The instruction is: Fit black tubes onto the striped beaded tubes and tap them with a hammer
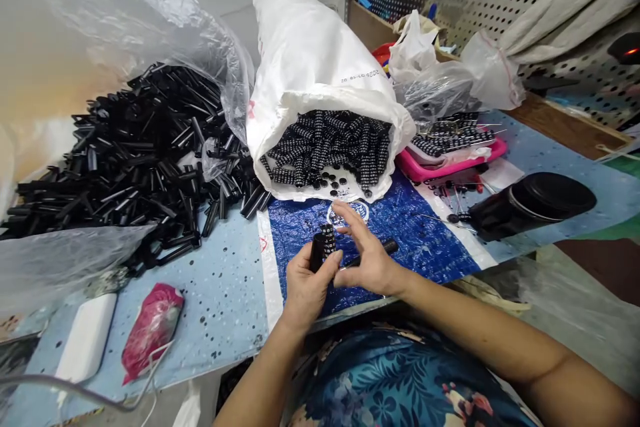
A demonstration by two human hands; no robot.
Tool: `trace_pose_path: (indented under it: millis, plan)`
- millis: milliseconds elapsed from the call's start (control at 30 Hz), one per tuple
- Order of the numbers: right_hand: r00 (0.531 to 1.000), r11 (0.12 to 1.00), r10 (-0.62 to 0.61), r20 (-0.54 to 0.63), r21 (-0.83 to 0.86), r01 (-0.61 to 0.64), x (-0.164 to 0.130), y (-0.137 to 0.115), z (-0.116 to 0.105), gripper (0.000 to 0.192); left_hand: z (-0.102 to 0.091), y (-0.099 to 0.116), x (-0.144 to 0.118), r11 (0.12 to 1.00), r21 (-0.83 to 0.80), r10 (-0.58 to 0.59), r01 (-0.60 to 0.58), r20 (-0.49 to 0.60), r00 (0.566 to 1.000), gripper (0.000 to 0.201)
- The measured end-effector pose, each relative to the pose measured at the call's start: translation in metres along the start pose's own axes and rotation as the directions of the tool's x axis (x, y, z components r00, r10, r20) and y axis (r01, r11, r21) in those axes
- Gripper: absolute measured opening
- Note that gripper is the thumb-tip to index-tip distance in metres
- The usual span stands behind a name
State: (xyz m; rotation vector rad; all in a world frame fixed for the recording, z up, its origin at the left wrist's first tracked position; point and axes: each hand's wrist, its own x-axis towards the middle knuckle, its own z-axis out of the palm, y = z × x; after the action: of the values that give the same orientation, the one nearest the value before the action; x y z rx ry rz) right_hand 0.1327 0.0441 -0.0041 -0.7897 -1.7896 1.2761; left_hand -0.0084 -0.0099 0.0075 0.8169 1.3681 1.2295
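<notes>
Perforated metal panels back a blue-covered surface (225,293) where a white sack (320,73) spills black capacitors beside a heap of black sleeves (140,147). Near the front edge, the left hand (306,287) pinches an upright capacitor (323,247) in its fingers, and the right hand (367,260), touching it, grips a black sleeve (383,250).

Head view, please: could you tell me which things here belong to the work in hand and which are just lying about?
In use:
- left hand holding a black cylinder
- right hand with a black tube
- white sack of patterned cylinders
- pile of black tubes

Lying about:
- pink tray
- red bag
- white case
- black container
</notes>
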Motion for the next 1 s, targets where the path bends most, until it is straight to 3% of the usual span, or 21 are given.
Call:
trace_pose_path:
  millis: [33, 100, 167, 300, 400, 467, 600, 700, 800, 900, 933, 1000]
  plan:
    - [0.987, 0.98, -0.124, 0.099, -0.145, 0.138, -0.002, 0.002, -0.007, 0.107, -0.004, 0.002, -0.002, 0.998, -0.03, -0.045, 0.046, 0.026, 0.999, 0.033]
    - [0.927, 0.891, -0.276, 0.254, -0.294, 0.346, -0.004, 0.005, -0.016, 0.108, -0.011, 0.004, -0.004, 0.993, -0.056, -0.101, 0.106, 0.074, 0.992, 0.038]
    - [0.891, 0.833, -0.356, 0.28, -0.338, 0.439, -0.006, 0.006, -0.019, 0.101, -0.012, 0.002, -0.006, 0.99, -0.069, -0.121, 0.126, 0.074, 0.99, 0.043]
    - [0.875, 0.756, -0.424, 0.234, -0.441, 0.484, -0.008, 0.002, -0.014, 0.107, -0.004, -0.01, -0.006, 0.98, -0.166, -0.119, 0.108, -0.057, 0.991, 0.052]
    - [0.851, 0.676, -0.469, 0.238, -0.523, 0.519, -0.01, -0.002, -0.01, 0.106, 0.002, -0.015, -0.007, 0.968, -0.249, -0.069, 0.043, -0.094, 0.993, 0.042]
    - [0.855, 0.648, -0.47, 0.22, -0.572, 0.503, -0.01, -0.002, -0.01, 0.102, 0.003, -0.014, -0.007, 0.945, -0.324, -0.076, 0.049, -0.072, 0.994, 0.036]
    - [0.875, 0.679, -0.429, 0.222, -0.56, 0.475, -0.011, -0.002, -0.012, 0.096, -0.006, -0.003, -0.005, 0.883, -0.392, -0.244, 0.259, 0.089, 0.966, 0.046]
    - [0.891, 0.726, -0.398, 0.217, -0.519, 0.451, -0.012, -0.003, -0.01, 0.1, -0.011, 0.0, -0.005, 0.853, -0.381, -0.313, 0.356, 0.171, 0.934, 0.051]
    - [0.902, 0.753, -0.372, 0.22, -0.497, 0.431, -0.014, -0.001, -0.008, 0.108, -0.014, -0.006, -0.004, 0.814, -0.428, -0.346, 0.392, 0.184, 0.92, 0.052]
    - [0.913, 0.75, -0.304, 0.273, -0.521, 0.406, -0.02, 0.008, -0.012, 0.114, -0.025, -0.015, 0.0, 0.901, -0.348, -0.246, 0.26, 0.085, 0.965, 0.047]
    - [0.916, 0.732, -0.26, 0.307, -0.556, 0.394, -0.023, 0.011, -0.016, 0.105, -0.033, -0.017, 0.002, 0.956, -0.247, -0.16, 0.16, 0.022, 0.987, 0.043]
    - [0.913, 0.674, -0.166, 0.372, -0.633, 0.38, -0.03, 0.018, -0.023, 0.067, -0.053, -0.02, 0.008, 0.996, 0.076, 0.05, -0.043, -0.088, 0.995, 0.032]
